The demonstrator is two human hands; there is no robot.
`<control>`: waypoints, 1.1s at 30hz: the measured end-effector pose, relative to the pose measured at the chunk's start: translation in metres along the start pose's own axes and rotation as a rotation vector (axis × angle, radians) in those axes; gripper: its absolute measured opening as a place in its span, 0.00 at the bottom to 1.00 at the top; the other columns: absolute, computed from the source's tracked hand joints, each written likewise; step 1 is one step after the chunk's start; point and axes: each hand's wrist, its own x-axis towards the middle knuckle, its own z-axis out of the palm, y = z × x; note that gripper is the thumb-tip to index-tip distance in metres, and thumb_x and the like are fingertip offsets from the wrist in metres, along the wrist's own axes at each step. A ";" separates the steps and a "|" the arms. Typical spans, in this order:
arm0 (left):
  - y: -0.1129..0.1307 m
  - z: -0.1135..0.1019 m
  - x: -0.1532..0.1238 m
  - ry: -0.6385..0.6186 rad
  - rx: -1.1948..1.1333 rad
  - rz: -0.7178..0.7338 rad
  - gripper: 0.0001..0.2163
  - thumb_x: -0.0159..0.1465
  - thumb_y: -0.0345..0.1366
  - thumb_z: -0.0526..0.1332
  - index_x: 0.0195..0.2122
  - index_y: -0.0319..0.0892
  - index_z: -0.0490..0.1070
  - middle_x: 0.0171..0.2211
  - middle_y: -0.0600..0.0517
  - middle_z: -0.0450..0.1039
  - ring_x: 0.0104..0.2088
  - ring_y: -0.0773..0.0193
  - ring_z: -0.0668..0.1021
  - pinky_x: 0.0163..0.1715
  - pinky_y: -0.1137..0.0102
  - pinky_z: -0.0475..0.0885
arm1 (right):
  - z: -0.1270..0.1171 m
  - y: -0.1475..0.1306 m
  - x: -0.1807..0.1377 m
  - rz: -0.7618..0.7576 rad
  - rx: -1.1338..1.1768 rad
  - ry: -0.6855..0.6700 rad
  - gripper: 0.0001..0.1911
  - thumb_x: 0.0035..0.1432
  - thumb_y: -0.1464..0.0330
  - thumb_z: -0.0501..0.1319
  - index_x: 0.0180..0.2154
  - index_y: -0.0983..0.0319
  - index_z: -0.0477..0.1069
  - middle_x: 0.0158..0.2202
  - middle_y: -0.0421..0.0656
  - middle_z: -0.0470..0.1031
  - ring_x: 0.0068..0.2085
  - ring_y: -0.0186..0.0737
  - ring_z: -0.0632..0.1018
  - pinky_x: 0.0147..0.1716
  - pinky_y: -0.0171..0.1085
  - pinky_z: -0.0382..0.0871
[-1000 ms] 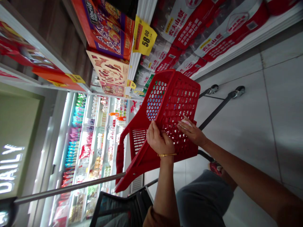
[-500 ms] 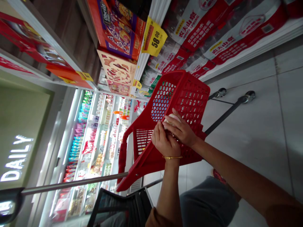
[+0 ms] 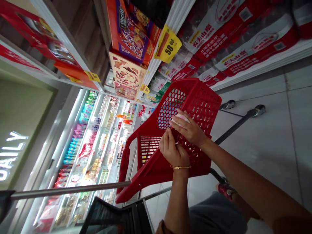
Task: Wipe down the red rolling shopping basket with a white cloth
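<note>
Over a red plastic shopping cart [image 3: 165, 167] I hold both hands close to each other. My left hand [image 3: 174, 148], with a thin gold bangle [image 3: 180, 167] at the wrist, has its fingers curled and pressed together; whatever may be in them is hidden. Up and to the right of it is my right hand [image 3: 191, 131], its fingers bent around a small white and pink thing [image 3: 180, 120] whose kind I cannot make out. Both hands overlap the perforated cart basket in view, and I cannot tell whether they touch it.
The view is tilted sideways. Bottled water packs [image 3: 219, 29] and boxed goods [image 3: 134, 35] line the shelf at the top, with a yellow price tag [image 3: 168, 44]. Lit shelves [image 3: 97, 146] stand at left. A metal bar [image 3: 73, 191] crosses near a dark framed object [image 3: 117, 216]. Cart wheels [image 3: 258, 110] rest on floor tiles.
My right hand has moved slightly away from my left, showing more of the white and pink thing. The cart and shelf goods have shifted a little right and down in view.
</note>
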 end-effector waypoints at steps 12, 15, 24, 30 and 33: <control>0.005 -0.001 -0.002 0.008 -0.057 0.027 0.28 0.55 0.26 0.51 0.58 0.33 0.68 0.54 0.40 0.75 0.55 0.53 0.73 0.57 0.58 0.65 | -0.040 0.013 0.038 0.006 -0.132 -0.194 0.18 0.69 0.69 0.49 0.54 0.59 0.71 0.52 0.48 0.75 0.63 0.51 0.67 0.66 0.62 0.55; 0.002 -0.002 -0.005 -0.008 -0.062 0.022 0.30 0.54 0.26 0.51 0.59 0.34 0.68 0.56 0.41 0.74 0.56 0.53 0.73 0.58 0.57 0.63 | -0.052 0.010 0.055 -0.018 -0.174 -0.330 0.16 0.69 0.67 0.49 0.50 0.58 0.73 0.45 0.46 0.76 0.52 0.47 0.75 0.65 0.63 0.53; -0.024 -0.005 -0.018 0.011 -0.139 0.046 0.28 0.56 0.26 0.50 0.58 0.36 0.70 0.53 0.43 0.76 0.54 0.56 0.75 0.55 0.61 0.64 | -0.051 -0.013 0.058 -0.078 -0.278 -0.451 0.17 0.69 0.66 0.48 0.47 0.60 0.74 0.41 0.48 0.76 0.44 0.43 0.76 0.58 0.50 0.66; -0.036 -0.008 -0.029 0.051 -0.217 -0.057 0.26 0.56 0.27 0.50 0.55 0.38 0.72 0.50 0.42 0.78 0.51 0.56 0.76 0.54 0.59 0.66 | -0.043 -0.032 0.045 -0.117 -0.364 -0.466 0.17 0.69 0.66 0.49 0.49 0.62 0.73 0.42 0.49 0.76 0.45 0.43 0.75 0.58 0.50 0.66; -0.040 -0.011 -0.033 0.039 -0.213 -0.088 0.26 0.55 0.26 0.50 0.55 0.38 0.72 0.50 0.42 0.77 0.52 0.54 0.75 0.56 0.57 0.65 | -0.037 -0.037 0.039 -0.139 -0.405 -0.447 0.16 0.69 0.66 0.49 0.48 0.63 0.73 0.43 0.49 0.76 0.45 0.43 0.75 0.58 0.49 0.66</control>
